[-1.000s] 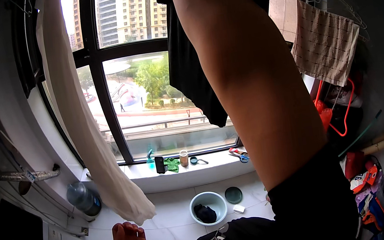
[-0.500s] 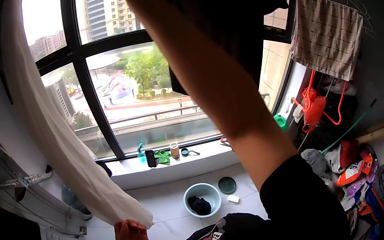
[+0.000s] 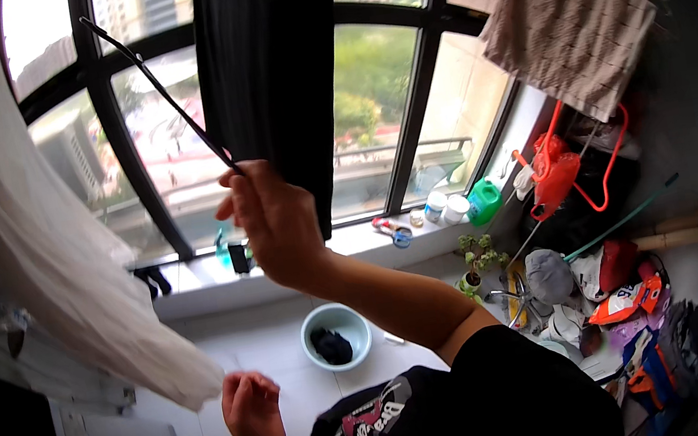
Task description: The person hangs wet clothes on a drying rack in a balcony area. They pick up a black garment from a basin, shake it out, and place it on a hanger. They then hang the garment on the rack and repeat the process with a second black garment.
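In front of the window, my right hand [image 3: 278, 224] is raised and closed on a thin black rod [image 3: 163, 92] that slants up to the left, with a small bend at its upper tip. The rod's exact kind cannot be made out. Just behind and above this hand hangs a long black cloth [image 3: 271, 85]; its top runs out of view. Low at the left, my left hand [image 3: 254, 413] has its fingers curled, with nothing visible in them. The lower end of a white curtain [image 3: 149, 356] hangs close beside it.
A light-blue basin [image 3: 342, 368] with dark cloth inside stands on the floor. Bottles and a green jug [image 3: 484, 200] line the sill. To the right are a hanging checked towel [image 3: 568, 23], red hangers [image 3: 608, 202], a potted plant [image 3: 477, 257] and a heap of clothes and bags [image 3: 645, 327].
My right arm has come down from the top of the view, bringing the hand and black rod into sight. The black cloth appears farther left. My left hand has parted slightly from the curtain's end.
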The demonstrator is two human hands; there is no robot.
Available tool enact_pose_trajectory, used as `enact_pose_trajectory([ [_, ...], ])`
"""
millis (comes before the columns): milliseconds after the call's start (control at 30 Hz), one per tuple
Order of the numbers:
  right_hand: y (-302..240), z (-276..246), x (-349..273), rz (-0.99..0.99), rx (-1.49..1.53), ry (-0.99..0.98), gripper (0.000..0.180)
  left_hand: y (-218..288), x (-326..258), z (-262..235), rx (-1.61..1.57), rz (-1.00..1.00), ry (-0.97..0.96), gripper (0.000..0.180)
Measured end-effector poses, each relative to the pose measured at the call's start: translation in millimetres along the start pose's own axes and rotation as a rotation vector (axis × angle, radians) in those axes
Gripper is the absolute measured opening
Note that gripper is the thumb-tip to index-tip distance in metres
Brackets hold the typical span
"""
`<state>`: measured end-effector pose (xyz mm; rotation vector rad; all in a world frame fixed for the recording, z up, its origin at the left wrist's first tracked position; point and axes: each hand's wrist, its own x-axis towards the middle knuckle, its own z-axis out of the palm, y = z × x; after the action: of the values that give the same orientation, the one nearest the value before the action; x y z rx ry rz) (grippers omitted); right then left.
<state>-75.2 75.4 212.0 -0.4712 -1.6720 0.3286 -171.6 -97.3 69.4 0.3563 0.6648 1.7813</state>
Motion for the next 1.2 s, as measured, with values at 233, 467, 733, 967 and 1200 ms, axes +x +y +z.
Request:
enact_pose_trajectory([
  [233, 39.0, -90.7, -136.1, 0.561, 0.183, -0.418, 0.014, -59.2, 1.5, 21.8, 0.257, -0.177, 0.071, 0.023],
  [467, 82.1, -148.2, -231.1, 0.855, 0.261, -0.730, 0.020, -146.0, 38.3, -10.0, 0.197, -0.612, 0.122, 0.090],
  [733, 91.8, -195.6, -289.2, 0.809, 0.262, -0.866, 0.020, -237.8, 53.1, -28.7, -0.182, -0.747, 0.234, 0.063],
  [967, 89.0, -241.9, -311.5, 0.687, 0.169, -0.896, 0.011, -277.3, 37.9, -14.9, -0.044, -0.659, 0.168, 0.052],
  [1200, 97.8, -255.8, -310.8, 0.585, 0.176, -0.960, 0.009, -282.1, 37.0, 0.7, -0.019, -0.532, 0.120, 0.049],
])
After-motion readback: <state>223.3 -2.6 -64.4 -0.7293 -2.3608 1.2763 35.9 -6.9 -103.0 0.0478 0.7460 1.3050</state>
